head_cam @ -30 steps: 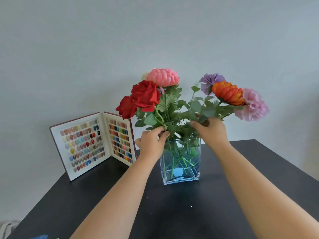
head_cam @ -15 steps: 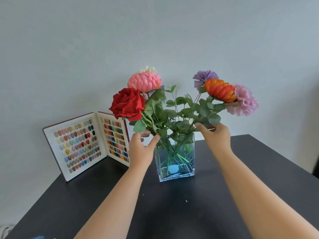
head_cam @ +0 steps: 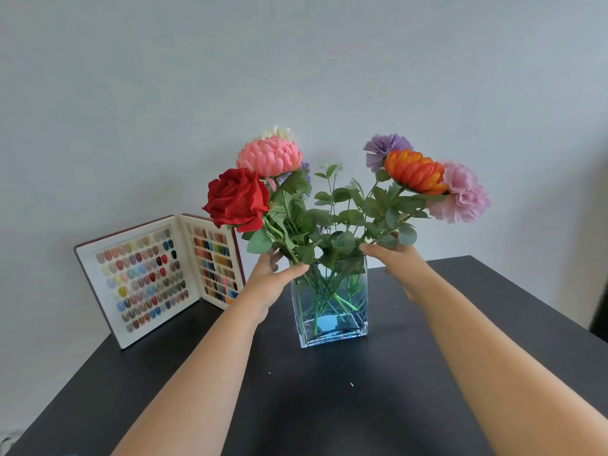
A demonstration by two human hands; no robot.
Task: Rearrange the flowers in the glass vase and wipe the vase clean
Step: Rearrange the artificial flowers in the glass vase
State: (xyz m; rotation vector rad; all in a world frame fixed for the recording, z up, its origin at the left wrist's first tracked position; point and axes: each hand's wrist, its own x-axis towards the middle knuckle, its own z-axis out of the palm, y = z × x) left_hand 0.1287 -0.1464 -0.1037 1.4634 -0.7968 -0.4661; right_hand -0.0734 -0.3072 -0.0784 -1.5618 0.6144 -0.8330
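A square glass vase (head_cam: 330, 335) with water stands mid-table on the black table (head_cam: 329, 409). Its flowers fan out in two bunches. The red rose (head_cam: 237, 199) and the pink chrysanthemum (head_cam: 269, 156) lean left. The orange flower (head_cam: 414, 172), the pink carnation (head_cam: 464, 195) and the purple carnation (head_cam: 378, 149) lean right. My left hand (head_cam: 268, 279) grips the left bunch's stems just above the vase's left rim. At the right rim, my right hand (head_cam: 399, 263) is closed around the right bunch's stems, its fingers partly behind leaves.
An open book of nail colour samples (head_cam: 148, 274) stands upright at the table's back left, close to my left forearm. A pale wall (head_cam: 296, 77) rises right behind the table. The table's right edge (head_cam: 543, 307) runs diagonally past my right arm.
Both hands have moved apart, spreading the flowers into a left bunch and a right bunch. The view has shifted slightly, so the vase appears a little lower and more central.
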